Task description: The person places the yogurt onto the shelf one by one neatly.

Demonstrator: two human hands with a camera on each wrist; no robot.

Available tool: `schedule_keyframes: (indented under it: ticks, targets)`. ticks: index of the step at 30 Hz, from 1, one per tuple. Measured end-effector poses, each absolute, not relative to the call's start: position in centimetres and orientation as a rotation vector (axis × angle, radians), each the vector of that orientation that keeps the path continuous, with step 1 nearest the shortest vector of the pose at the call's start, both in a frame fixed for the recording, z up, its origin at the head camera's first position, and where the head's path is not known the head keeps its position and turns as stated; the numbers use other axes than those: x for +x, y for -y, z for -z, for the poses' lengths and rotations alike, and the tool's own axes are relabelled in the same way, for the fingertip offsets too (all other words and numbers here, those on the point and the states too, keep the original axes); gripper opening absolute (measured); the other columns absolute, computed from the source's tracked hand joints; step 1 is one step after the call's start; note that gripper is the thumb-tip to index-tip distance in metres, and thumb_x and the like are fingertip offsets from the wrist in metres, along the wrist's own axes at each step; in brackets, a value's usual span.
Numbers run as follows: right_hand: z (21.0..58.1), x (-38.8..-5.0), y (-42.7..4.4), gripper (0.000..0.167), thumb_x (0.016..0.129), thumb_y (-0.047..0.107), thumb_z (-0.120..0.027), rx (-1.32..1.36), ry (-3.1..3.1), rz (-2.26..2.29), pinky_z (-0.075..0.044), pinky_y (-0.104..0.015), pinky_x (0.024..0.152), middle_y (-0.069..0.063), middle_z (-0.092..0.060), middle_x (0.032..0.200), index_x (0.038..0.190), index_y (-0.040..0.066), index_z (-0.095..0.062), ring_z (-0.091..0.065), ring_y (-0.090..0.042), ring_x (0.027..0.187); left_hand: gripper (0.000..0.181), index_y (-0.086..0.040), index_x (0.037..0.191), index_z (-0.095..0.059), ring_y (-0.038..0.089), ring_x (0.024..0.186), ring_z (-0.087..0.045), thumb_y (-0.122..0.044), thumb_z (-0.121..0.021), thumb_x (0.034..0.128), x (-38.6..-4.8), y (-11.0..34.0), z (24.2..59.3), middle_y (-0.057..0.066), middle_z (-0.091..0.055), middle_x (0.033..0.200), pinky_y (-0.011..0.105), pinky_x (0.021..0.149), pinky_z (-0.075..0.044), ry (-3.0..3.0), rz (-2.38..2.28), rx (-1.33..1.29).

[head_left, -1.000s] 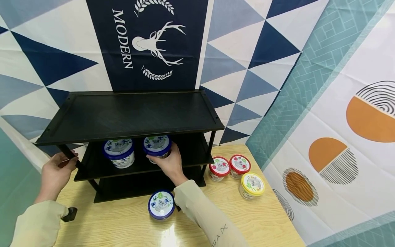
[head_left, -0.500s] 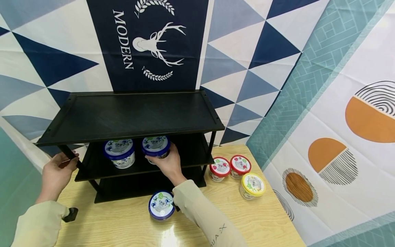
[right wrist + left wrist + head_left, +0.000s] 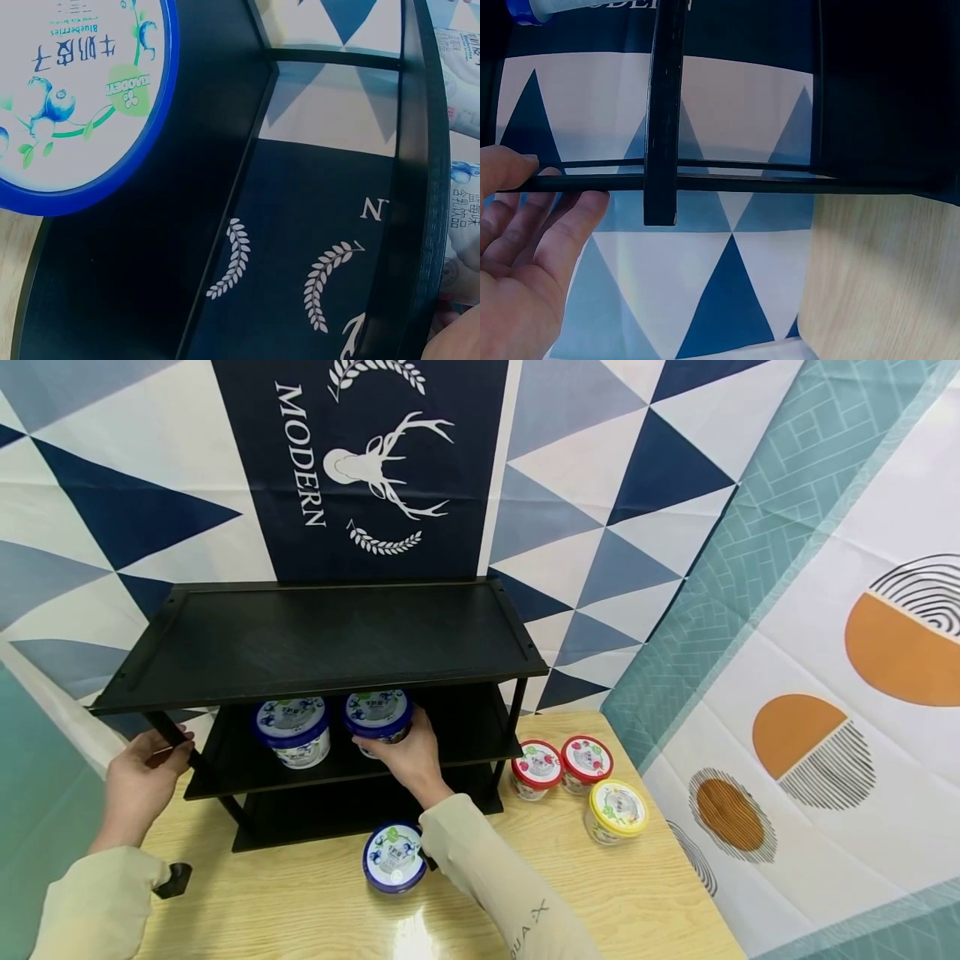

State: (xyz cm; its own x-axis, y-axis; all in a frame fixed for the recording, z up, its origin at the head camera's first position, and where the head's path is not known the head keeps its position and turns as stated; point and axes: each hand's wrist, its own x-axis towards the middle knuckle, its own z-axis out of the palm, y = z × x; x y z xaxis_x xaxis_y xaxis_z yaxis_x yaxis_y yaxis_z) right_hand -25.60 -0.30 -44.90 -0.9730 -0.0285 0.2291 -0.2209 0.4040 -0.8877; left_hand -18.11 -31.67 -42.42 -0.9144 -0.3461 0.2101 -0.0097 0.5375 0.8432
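Observation:
In the head view, my right hand (image 3: 411, 756) grips a blue-lidded tub (image 3: 377, 714) on the middle tier of a black shelf rack (image 3: 322, 643). Its fingers curl round the tub's right and front side. A similar blue-lidded tub (image 3: 292, 731) stands to its left on the same tier, with a gap between them. My left hand (image 3: 142, 781) holds the rack's left front post; the left wrist view shows thumb and fingers (image 3: 577, 225) around the black bar (image 3: 604, 182). Below the right forearm, another blue-lidded tub (image 3: 75, 97) fills the right wrist view's upper left corner.
On the wooden table (image 3: 300, 910), two red-lidded tubs (image 3: 537, 768) and a yellow-lidded tub (image 3: 617, 812) stand right of the rack. A patterned cloth (image 3: 570, 485) hangs behind it. The top tier overhangs the tubs on the middle tier.
My right hand has shifted slightly left along the middle tier with the blue-lidded tub. The left hand keeps its hold on the post.

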Motion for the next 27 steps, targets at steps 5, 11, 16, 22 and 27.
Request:
schedule_keyframes:
  ticks: [5, 11, 16, 22, 27]
  targets:
    - [44.86, -25.61, 0.46, 0.093, 0.066, 0.049, -0.081, 0.230, 2.477, -1.604, -0.045, -0.033, 0.100, -0.004, -0.050, 0.131, 0.140, 0.015, -0.036, -0.052, -0.017, 0.120, 0.022, -0.011, 0.113, -0.056, -0.023, 0.076, -0.048, -0.024, -0.051, 0.0952, -18.07, 31.73, 42.45, -0.035, -0.047, 0.087, 0.003, 0.061, -0.045, 2.420, 1.346, 0.294]
    - [44.84, -25.64, 0.59, 0.092, 0.067, 0.048, -0.081, 0.244, 2.471, -1.606, -0.045, -0.034, 0.100, -0.005, -0.050, 0.132, 0.140, 0.014, -0.036, -0.052, -0.018, 0.120, 0.021, -0.011, 0.112, -0.056, -0.023, 0.076, -0.048, -0.023, -0.051, 0.0952, -18.12, 31.78, 42.51, -0.035, -0.047, 0.086, 0.003, 0.061, -0.045, 2.420, 1.350, 0.299]
    - [44.88, -25.71, 0.68, 0.093, 0.067, 0.048, -0.081, 0.247, 2.472, -1.615, -0.045, -0.033, 0.100, -0.004, -0.049, 0.132, 0.140, 0.015, -0.035, -0.051, -0.017, 0.120, 0.022, -0.011, 0.113, -0.056, -0.023, 0.076, -0.048, -0.023, -0.051, 0.0952, -18.10, 31.88, 42.55, -0.035, -0.047, 0.086, 0.003, 0.061, -0.045, 2.421, 1.343, 0.293]
    - [44.82, -25.64, 0.76, 0.092, 0.067, 0.048, -0.081, 0.241, 2.471, -1.608, -0.045, -0.034, 0.099, -0.005, -0.050, 0.131, 0.140, 0.015, -0.036, -0.052, -0.018, 0.119, 0.019, -0.014, 0.111, -0.057, -0.023, 0.076, -0.048, -0.022, -0.052, 0.0949, -18.06, 31.91, 42.55, -0.035, -0.048, 0.086, 0.003, 0.061, -0.044, 2.408, 1.341, 0.282]
    - [44.92, -25.68, 0.74, 0.094, 0.067, 0.050, -0.080, 0.224, 2.487, -1.615, -0.045, -0.034, 0.100, -0.005, -0.049, 0.132, 0.141, 0.015, -0.035, -0.051, -0.019, 0.120, 0.019, -0.015, 0.111, -0.057, -0.023, 0.076, -0.048, -0.023, -0.052, 0.0951, -18.09, 31.86, 42.63, -0.036, -0.048, 0.087, 0.003, 0.061, -0.044, 2.410, 1.350, 0.285]
